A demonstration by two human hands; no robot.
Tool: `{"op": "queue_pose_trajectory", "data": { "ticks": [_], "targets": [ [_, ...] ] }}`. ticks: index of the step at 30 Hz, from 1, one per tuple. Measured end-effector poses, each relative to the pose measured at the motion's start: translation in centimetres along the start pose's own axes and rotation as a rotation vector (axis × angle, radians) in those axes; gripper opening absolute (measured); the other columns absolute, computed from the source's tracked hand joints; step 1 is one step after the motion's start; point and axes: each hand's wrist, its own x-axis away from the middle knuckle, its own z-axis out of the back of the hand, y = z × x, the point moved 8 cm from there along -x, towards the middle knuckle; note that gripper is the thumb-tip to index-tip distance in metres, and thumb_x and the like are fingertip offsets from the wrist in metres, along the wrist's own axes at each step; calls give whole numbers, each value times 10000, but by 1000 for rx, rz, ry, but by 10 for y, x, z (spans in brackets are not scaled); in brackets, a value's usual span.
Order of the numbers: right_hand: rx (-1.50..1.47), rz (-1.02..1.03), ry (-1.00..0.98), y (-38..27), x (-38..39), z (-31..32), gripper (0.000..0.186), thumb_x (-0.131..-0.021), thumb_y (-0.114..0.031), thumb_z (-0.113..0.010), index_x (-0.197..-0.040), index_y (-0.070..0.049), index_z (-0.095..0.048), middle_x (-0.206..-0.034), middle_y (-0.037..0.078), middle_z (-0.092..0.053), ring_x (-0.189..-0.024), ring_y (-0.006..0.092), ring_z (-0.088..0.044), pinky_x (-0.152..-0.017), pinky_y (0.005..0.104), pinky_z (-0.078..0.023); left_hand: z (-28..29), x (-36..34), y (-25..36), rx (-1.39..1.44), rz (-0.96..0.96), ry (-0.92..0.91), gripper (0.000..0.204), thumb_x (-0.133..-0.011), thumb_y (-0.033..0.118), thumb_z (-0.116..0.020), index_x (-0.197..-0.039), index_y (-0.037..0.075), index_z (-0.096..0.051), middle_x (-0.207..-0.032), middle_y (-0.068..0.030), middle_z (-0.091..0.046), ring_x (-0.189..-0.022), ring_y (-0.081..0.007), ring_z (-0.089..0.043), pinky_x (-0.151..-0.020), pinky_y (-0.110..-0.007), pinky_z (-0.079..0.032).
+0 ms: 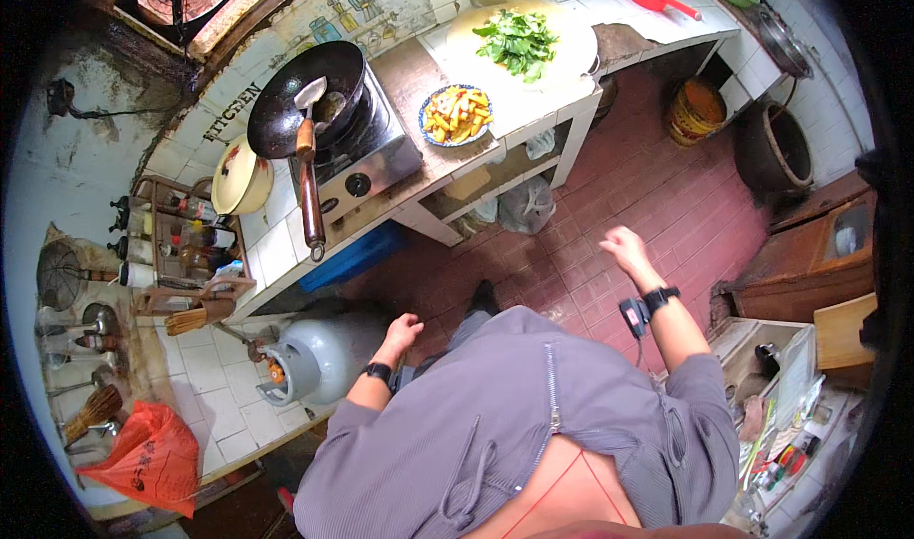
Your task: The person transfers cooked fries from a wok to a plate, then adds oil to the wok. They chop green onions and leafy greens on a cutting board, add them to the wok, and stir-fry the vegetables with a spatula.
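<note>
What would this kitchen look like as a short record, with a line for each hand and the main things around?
Left hand: fingers curled, nothing visible in it; beside the rounded grey metal gas cylinder in this view
Right hand: fingers curled, nothing visible in it; above the red tiled floor
Stove: boxy silver metal stove bearing a round black wok
In wok: metal spatula with brown handle
Counter: blue-rimmed round plate of yellow-orange pieces; green leafy vegetables
Wok contents: too unclear to identify
</note>
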Motion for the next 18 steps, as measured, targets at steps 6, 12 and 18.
{"op": "queue_pose_trajectory", "data": {
  "ticks": [6,12,18],
  "targets": [
    [-961,-304,-355,-130,-119,-101,305,-831,-162,-597,-1077,-53,-455,-883,62,-583,-690,115,-560,-535,236,-485,11,-8,-45,212,81,2,372,-781,179,-636,-1103,10,-560,-1042,-129,-612,-956,-213,-575,-819,-313,-458],
    [-1167,-485,-241,-197,-211,-169,278,-889,-213,-487,-1013,36,-494,-931,161,-592,-781,222,-608,-637,298,-541,39,-16,-65,226,85,-4,376,-773,195,-642,-1089,8,-563,-1002,-120,-624,-926,-199,-584,-801,-306,-465],
    [-1261,-569,14,-184,-247,-206,196,-865,-94,-401,-1010,-17,-508,-819,96,-619,-658,188,-621,-524,299,-528,57,-27,-116,333,159,25,365,-779,189,-637,-1079,-6,-563,-984,-131,-629,-912,-196,-592,-802,-306,-465]
  ]
}}
